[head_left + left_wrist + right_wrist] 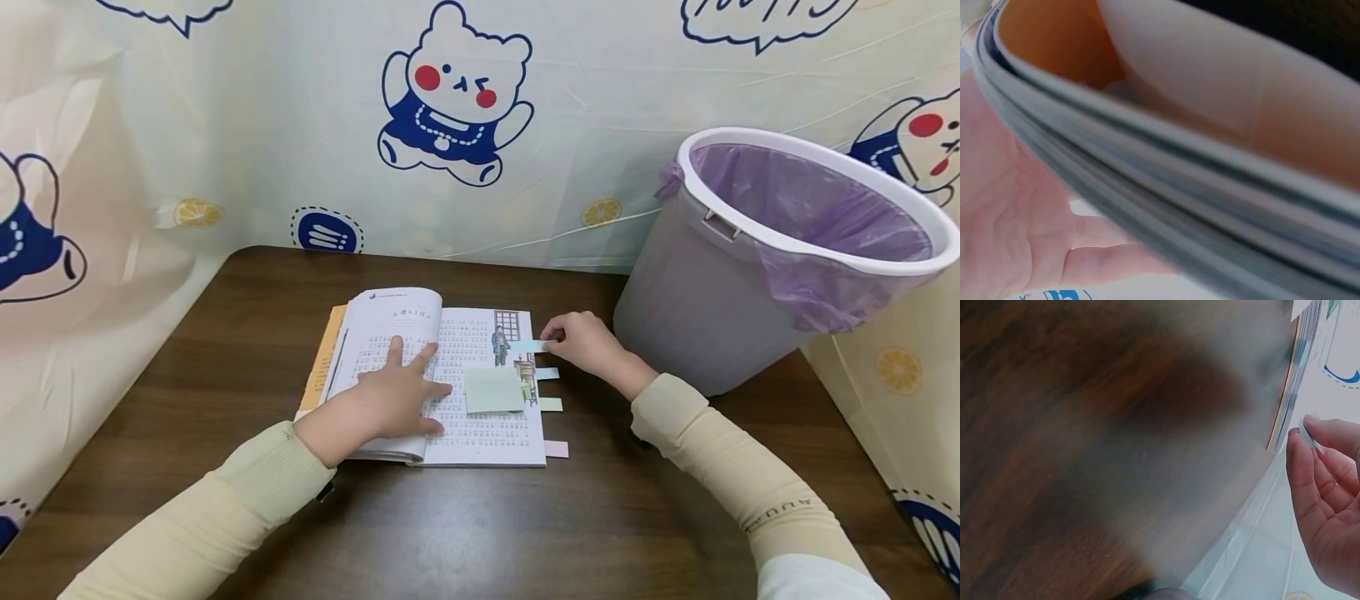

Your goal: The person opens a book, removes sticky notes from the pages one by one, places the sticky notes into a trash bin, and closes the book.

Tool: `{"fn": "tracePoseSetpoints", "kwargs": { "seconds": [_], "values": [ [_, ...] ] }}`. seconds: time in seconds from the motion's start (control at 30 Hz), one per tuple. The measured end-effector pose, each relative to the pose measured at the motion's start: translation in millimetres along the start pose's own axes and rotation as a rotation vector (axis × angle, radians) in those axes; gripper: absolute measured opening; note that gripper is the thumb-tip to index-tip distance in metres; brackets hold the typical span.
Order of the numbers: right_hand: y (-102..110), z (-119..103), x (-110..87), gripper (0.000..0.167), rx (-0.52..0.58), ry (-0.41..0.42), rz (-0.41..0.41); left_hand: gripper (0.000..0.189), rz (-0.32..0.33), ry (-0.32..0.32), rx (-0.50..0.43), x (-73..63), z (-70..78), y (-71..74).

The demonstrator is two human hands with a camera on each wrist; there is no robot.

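On a dark wooden tabletop (480, 533), an open book (459, 350) lies beneath a person's spread left hand (393, 400), its fingers fanned across the left page and the fold, covering part of the print. Apart from it, at the book's right edge, the right hand (588, 343) pinches the uppermost blue tab (527, 346) between thumb and finger; its outer end is hidden in the grip. Below it, a second blue tab (548, 373), a green tab (551, 405) and a pink tab (557, 450) jut from the pages. A pale green note (492, 392) covers several lines and overlaps the printed picture; the text is too small to read. In the left wrist view, blurred, curving pages block the left fingertips; in the right, the book is cut off at the frame. At right stands a gray bin (697, 292), its bottom inside out of sight.
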State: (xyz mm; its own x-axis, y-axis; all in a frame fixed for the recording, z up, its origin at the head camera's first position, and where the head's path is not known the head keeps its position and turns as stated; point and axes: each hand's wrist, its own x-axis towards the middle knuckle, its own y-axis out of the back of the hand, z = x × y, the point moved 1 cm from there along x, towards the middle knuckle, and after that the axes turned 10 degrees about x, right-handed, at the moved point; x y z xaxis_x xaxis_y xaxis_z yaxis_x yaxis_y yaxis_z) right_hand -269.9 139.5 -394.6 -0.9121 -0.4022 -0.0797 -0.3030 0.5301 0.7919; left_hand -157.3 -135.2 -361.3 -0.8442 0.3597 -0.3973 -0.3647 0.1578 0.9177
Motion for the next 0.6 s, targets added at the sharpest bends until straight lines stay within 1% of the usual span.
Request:
{"fn": "tracePoseSetpoints", "kwargs": {
  "seconds": [0.07, 0.2, 0.43, 0.6],
  "values": [
    [0.0, -0.5, -0.8, 0.005, -0.006, 0.012, 0.004, 0.058, -0.002, 0.0, 0.001, -0.1, -0.1, 0.2],
    [0.2, 0.7, -1.7, 0.008, -0.016, 0.023, 0.015, 0.058, -0.003, -0.003, 0.004, 0.3, -0.2, 0.1],
    [3.0, 3.0, -3.9, 0.008, -0.01, 0.04, 0.034, 0.059, 0.003, -0.007, 0.022, 0.2, -0.6, -0.4],
    [4.2, 2.2, -5.5, 0.008, -0.003, 0.05, 0.04, 0.059, 0.003, -0.002, 0.01, -0.7, -1.6, -1.5]
  ]
}}
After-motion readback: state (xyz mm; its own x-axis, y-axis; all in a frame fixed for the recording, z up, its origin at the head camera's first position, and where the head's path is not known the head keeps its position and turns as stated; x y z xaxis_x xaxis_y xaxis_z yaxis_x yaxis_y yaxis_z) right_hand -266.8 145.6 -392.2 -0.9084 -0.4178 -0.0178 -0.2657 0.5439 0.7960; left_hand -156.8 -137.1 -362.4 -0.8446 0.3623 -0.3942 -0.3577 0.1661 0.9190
